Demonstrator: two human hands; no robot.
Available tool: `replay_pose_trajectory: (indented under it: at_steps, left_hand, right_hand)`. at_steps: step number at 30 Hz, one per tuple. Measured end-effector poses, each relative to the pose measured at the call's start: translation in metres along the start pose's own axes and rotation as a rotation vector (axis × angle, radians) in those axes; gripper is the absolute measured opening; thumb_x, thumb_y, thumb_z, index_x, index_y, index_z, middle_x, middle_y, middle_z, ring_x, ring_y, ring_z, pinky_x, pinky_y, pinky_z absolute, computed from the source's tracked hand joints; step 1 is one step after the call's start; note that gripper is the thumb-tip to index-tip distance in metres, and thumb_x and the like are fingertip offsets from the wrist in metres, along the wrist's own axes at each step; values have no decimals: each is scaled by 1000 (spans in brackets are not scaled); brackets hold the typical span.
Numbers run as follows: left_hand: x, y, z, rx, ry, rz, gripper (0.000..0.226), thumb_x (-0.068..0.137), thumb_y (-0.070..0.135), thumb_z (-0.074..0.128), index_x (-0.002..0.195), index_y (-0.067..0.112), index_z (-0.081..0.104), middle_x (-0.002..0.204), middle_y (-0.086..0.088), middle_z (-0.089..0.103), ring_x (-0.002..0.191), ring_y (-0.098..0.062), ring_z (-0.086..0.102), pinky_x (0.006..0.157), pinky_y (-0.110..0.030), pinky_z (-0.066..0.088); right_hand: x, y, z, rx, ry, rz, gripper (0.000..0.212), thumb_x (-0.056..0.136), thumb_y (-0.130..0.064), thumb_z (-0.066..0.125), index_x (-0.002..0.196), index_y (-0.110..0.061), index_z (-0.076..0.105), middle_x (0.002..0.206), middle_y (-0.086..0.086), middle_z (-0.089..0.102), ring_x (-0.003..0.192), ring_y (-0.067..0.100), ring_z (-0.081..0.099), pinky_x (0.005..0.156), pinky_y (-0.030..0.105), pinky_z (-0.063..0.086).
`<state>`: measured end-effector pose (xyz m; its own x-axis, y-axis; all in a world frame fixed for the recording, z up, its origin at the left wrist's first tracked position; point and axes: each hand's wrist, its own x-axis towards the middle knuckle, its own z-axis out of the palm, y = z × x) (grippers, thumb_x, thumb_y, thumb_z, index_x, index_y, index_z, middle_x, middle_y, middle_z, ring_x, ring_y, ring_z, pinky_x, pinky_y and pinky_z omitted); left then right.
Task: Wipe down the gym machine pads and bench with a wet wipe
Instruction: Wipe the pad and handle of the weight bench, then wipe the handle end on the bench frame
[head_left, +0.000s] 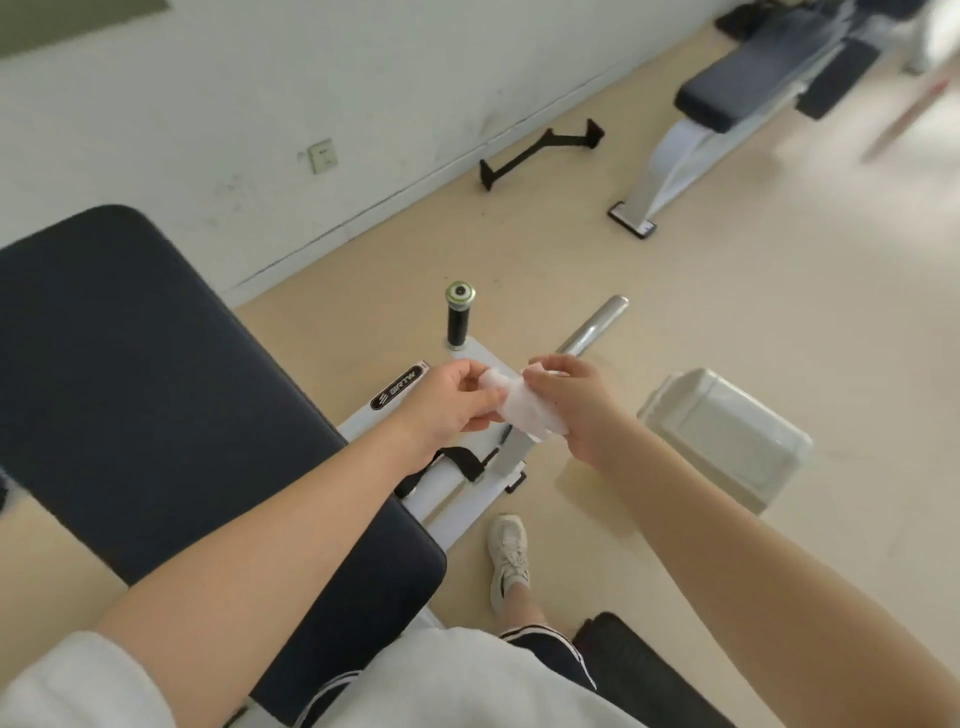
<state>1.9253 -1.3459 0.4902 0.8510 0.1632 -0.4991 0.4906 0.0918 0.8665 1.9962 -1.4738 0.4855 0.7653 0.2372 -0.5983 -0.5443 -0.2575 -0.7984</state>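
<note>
A crumpled white wet wipe (524, 408) hangs between both hands at the middle of the view, above the machine's white frame (467, 499). My left hand (449, 397) pinches its left end, and my right hand (576, 408) pinches its right end and upper corner. The large dark pad (156, 395) of the gym machine fills the left side, below and left of my hands. A smaller dark pad (634, 660) shows at the bottom, right of my leg. A second bench with a dark pad (727, 88) stands far away at the upper right.
A black upright handle grip (459, 317) and a chrome bar (592, 325) rise from the frame just beyond my hands. A pale plastic bin (727, 436) sits on the floor to the right. A black cable handle (540, 150) lies by the wall. My shoe (509, 558) stands below.
</note>
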Motion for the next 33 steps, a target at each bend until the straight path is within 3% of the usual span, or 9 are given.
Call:
replay_pose_trajectory:
  at_steps: [7, 10, 13, 16, 19, 24, 28, 31, 33]
  left_hand:
    - [-25, 8, 46, 144, -102, 108, 13, 87, 6, 60, 86, 17, 54, 80, 0, 59, 74, -12, 57, 76, -26, 51]
    - [-11, 9, 69, 226, -76, 76, 12, 86, 10, 61, 80, 19, 56, 78, 0, 57, 74, -14, 54, 80, -32, 48]
    - [11, 11, 98, 235, -43, 76, 12, 86, 19, 63, 75, 19, 59, 72, 1, 57, 71, -14, 51, 70, -26, 43]
    - [45, 16, 132, 134, -82, -19, 11, 89, 19, 60, 81, 13, 62, 71, -2, 60, 67, -13, 53, 66, -23, 44]
    - [89, 28, 172, 4, -204, -125, 17, 92, 15, 50, 93, 6, 64, 79, -5, 64, 73, -15, 58, 73, -25, 49]
    - [165, 48, 262, 79, -336, -254, 26, 92, 21, 45, 71, 16, 61, 64, 2, 63, 64, -12, 57, 64, -22, 45]
    - [216, 36, 333, 187, -492, -346, 34, 95, 38, 42, 84, 14, 64, 83, -5, 64, 75, -15, 60, 68, -21, 47]
    - [246, -1, 373, 205, -564, -439, 48, 98, 43, 30, 88, 15, 68, 88, 0, 68, 83, -12, 62, 79, -22, 48]
    - [277, -37, 393, 227, -496, -512, 52, 99, 44, 25, 102, 11, 64, 94, -2, 65, 88, -14, 60, 84, -27, 44]
  right_hand:
    - [-54, 14, -32, -32, 211, -200, 19, 83, -8, 61, 71, -21, 54, 73, -2, 55, 65, 13, 52, 56, 23, 45]
    - [-60, 18, -56, 12, 159, -222, 10, 87, -9, 58, 81, -16, 63, 78, -1, 61, 71, 13, 56, 62, 21, 47]
    - [-52, 25, -85, 134, 28, -266, 18, 87, -1, 56, 90, -14, 67, 88, 3, 66, 81, 13, 62, 74, 19, 51]
    - [-30, 27, -122, 92, 37, -311, 23, 85, 2, 58, 100, -14, 64, 98, 5, 66, 89, 13, 61, 85, 22, 50]
    - [6, 22, -166, 26, 119, -313, 23, 83, -4, 63, 102, -15, 60, 97, 2, 63, 84, 8, 60, 81, 20, 52]
    - [62, 19, -256, -155, 318, -251, 16, 80, -6, 67, 89, -18, 60, 79, -5, 60, 74, 8, 56, 73, 20, 49]
    - [97, 39, -329, -331, 389, -142, 17, 79, -7, 66, 77, -19, 55, 71, -7, 55, 64, 8, 50, 56, 9, 38]
    - [125, 78, -370, -433, 417, -26, 9, 82, -8, 63, 79, -14, 56, 78, 0, 58, 69, 18, 55, 54, 15, 38]
    - [149, 111, -387, -372, 508, 69, 8, 83, -7, 59, 78, -13, 56, 78, 1, 59, 71, 25, 61, 53, 20, 41]
